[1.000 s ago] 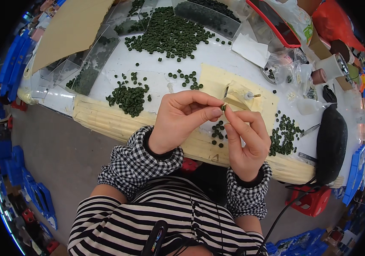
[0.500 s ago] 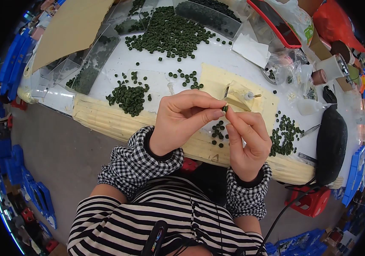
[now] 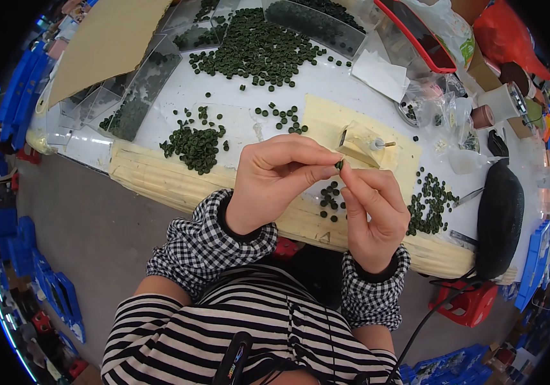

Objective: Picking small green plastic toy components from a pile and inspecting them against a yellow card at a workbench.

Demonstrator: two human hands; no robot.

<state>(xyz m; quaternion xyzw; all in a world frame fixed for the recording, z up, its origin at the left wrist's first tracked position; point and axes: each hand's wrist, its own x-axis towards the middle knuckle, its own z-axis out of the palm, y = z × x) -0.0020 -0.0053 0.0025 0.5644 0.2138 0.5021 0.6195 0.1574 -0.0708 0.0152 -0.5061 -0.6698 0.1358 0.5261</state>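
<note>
Between the thumb and index finger of my left hand (image 3: 281, 176) is a small dark green round piece (image 3: 339, 165), held on its edge. My right hand (image 3: 375, 208) meets it from the other side, its index fingertip against the piece and its thumb apart below. Beneath my hands lie several loose green pieces (image 3: 331, 200). Just beyond my fingers stands a small cream-coloured block fixture with a metal pin (image 3: 368, 144), on a yellowish sheet (image 3: 316, 115). A pile of the same pieces (image 3: 194, 147) lies left of my left hand; another group (image 3: 430, 204) is right of my right hand.
A large heap of green pieces (image 3: 255, 48) spreads at the back among clear plastic trays (image 3: 143, 90). Cardboard (image 3: 104, 48) leans at back left. A red-edged phone (image 3: 416, 35), plastic bags (image 3: 445, 112) and a black pouch (image 3: 501, 218) stand at the right. Tweezers (image 3: 469, 196) lie near the pouch.
The green piece between my fingertips has turned slightly. My hands otherwise stay in the same place.
</note>
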